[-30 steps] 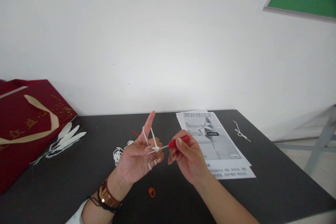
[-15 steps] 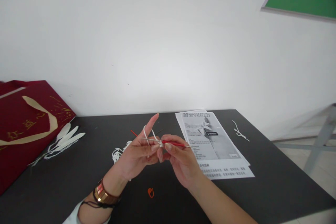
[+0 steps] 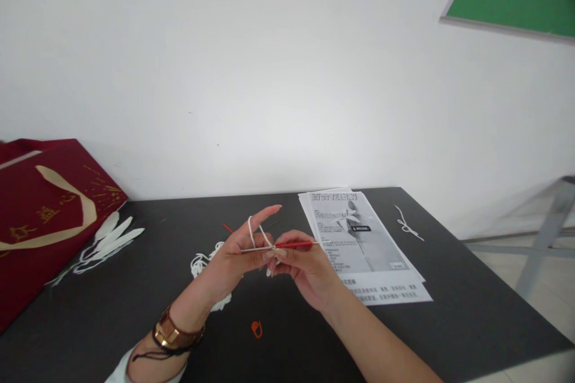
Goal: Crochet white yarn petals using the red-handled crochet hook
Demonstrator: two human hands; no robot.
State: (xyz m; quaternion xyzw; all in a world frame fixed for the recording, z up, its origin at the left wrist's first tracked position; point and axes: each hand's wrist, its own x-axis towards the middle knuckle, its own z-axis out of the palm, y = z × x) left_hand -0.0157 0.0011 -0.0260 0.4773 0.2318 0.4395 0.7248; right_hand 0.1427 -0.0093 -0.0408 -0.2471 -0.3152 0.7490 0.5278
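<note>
White yarn loops over the raised index finger of my left hand, whose thumb and other fingers pinch the small white crochet work where it meets the hook. My right hand grips a crochet hook by its red handle; the thin metal shaft points left across the left fingers. Both hands' fingertips meet at the stitches, which are mostly covered. A loose heap of white yarn lies on the table, partly behind my left wrist. Nearer to me rests an orange stitch marker.
Printed sheets lie right of my hands on the black table. White leaf-shaped crocheted pieces sit beside a dark red bag at left. A knotted white yarn scrap is at right. Behind stands a white wall.
My left index finger has tipped further to the right with the yarn still around it. The hook and right hand have shifted slightly, the handle now lying more level.
</note>
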